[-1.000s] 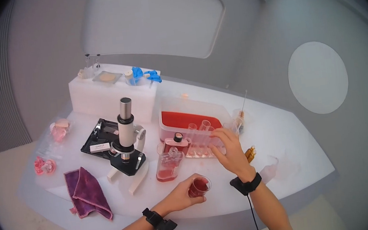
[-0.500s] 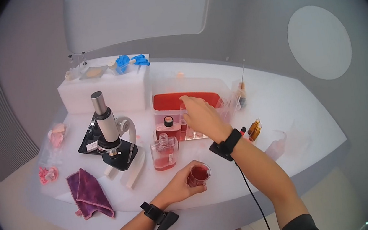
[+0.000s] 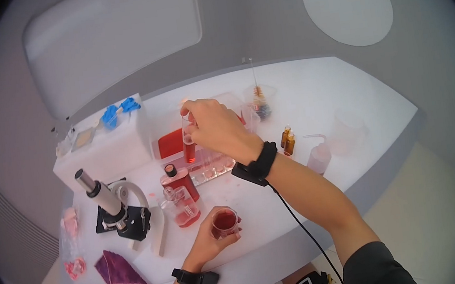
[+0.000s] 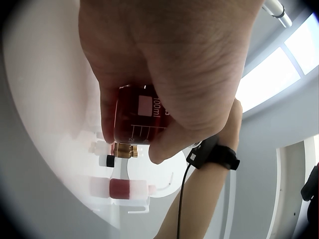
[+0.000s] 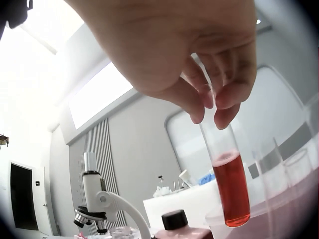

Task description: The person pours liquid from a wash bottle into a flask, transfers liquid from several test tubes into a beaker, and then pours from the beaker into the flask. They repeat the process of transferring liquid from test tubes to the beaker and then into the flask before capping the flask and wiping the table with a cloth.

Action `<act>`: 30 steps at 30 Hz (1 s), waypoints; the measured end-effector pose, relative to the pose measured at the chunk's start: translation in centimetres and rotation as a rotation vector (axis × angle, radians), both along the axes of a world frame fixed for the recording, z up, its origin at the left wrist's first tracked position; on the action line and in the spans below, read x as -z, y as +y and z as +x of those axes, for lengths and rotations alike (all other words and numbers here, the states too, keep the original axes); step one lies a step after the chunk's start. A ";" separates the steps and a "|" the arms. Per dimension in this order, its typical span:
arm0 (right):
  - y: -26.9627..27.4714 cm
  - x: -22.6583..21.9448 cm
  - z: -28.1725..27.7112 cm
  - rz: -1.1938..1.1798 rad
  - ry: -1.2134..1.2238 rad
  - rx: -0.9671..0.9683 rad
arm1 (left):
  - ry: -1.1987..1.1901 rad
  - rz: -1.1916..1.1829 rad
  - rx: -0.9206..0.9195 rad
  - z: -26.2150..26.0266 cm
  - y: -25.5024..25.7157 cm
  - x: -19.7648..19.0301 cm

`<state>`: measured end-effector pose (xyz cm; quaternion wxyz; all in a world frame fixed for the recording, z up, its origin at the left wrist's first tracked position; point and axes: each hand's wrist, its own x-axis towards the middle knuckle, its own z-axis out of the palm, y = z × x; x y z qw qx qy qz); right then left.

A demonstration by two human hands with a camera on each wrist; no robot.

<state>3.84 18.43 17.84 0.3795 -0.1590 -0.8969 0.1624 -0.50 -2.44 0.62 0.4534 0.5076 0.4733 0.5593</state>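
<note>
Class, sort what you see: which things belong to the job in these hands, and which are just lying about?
In the job:
- test tube of red liquid, pinched by the right hand
- beaker of red liquid, gripped by the left hand
- clear tube rack, probably

Lying about, it seems:
- microscope
- purple cloth
- brown bottles

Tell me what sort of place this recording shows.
Likely a laboratory, or a set dressed as one: a microscope stands on the table, the right hand holds a test tube of red liquid, and the left hand grips a small beaker marked 100ml.
</note>
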 end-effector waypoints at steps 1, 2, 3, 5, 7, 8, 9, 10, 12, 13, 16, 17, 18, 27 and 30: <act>-0.4 -1.0 1.6 -0.019 0.056 -0.018 | -0.015 -0.003 -0.001 0.1 0.0 0.0; -0.6 -1.6 3.1 -0.037 0.109 -0.039 | -0.005 -0.004 0.009 0.1 0.1 -0.1; -0.7 -1.7 4.5 -0.038 0.117 -0.033 | -0.016 0.011 0.006 0.2 0.1 -0.2; -0.7 -1.4 7.2 -0.116 0.107 -0.112 | -0.009 0.026 -0.006 0.2 0.1 -0.1; -0.6 0.3 9.5 -0.093 0.053 -0.115 | 0.001 0.010 -0.019 0.4 -0.3 -0.8; -0.5 1.4 10.4 -0.073 -0.007 -0.112 | 0.004 -0.010 -0.028 0.5 -0.3 -1.0; -0.5 2.6 11.3 -0.067 0.003 -0.114 | -0.012 0.012 -0.031 0.5 -0.3 -0.7; -0.5 3.8 12.0 -0.055 -0.069 -0.088 | 0.000 0.016 -0.033 0.5 -0.3 -0.6; -0.5 5.4 12.7 -0.050 -0.125 -0.064 | 0.009 0.035 -0.042 0.6 -0.3 -0.5; -0.4 6.0 13.0 -0.082 -0.159 -0.063 | 0.022 -0.015 -0.041 0.6 -0.5 -0.8; -0.2 8.0 13.2 -0.142 -0.170 -0.064 | 0.019 0.004 -0.041 0.7 -0.4 -0.4; -0.2 9.0 12.8 -0.097 -0.044 -0.119 | 0.041 -0.007 -0.059 0.8 -0.4 -0.5; 0.0 9.8 12.5 -0.054 0.081 -0.168 | 0.052 -0.027 -0.051 0.7 -0.3 -0.5; 0.1 13.1 12.9 -0.599 0.021 -0.403 | 0.043 -0.033 -0.108 0.9 0.1 -0.7; 0.0 14.3 12.7 -0.592 0.113 -0.375 | 0.048 -0.044 -0.141 0.9 0.1 -0.4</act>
